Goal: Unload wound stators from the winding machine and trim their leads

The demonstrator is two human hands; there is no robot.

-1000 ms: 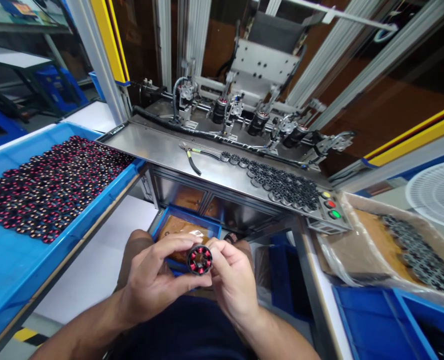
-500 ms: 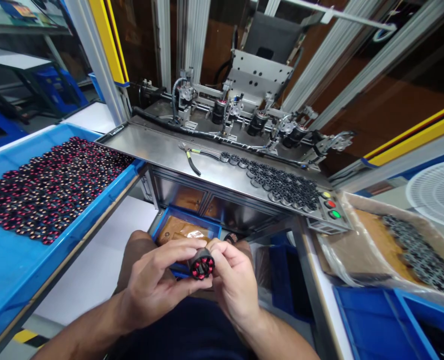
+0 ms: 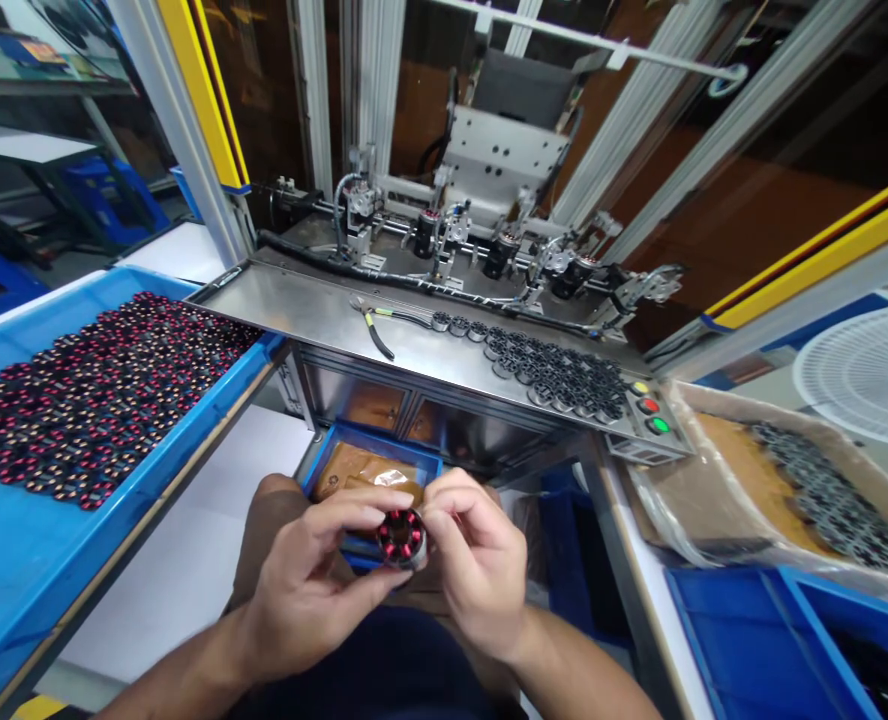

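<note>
My left hand [image 3: 316, 565] grips a motor stator [image 3: 401, 538], a short black ring with red windings inside, between thumb and fingers. Its open end faces up toward me, above my lap. At the stator's right edge, the thumb and forefinger of my right hand [image 3: 474, 560] are pinched together. Whatever lies between those fingertips is too small or too hidden to make out. Below and beyond the hands, a blue bin [image 3: 324, 450] holds brown plastic-wrapped material.
Many similar stators [image 3: 121, 390] fill a blue tray [image 3: 9, 540] at left. Across the steel ledge [image 3: 286, 305] lie cutting pliers [image 3: 373, 325] and rows of black rings [image 3: 556, 370]. Control buttons [image 3: 648, 406] sit at its right end, beside a lined box [image 3: 721, 500] of grey parts.
The stator has been turned so its open end points more upward. My right hand has shifted slightly, its fingertips staying at the stator's edge. The whole view has swung a little.
</note>
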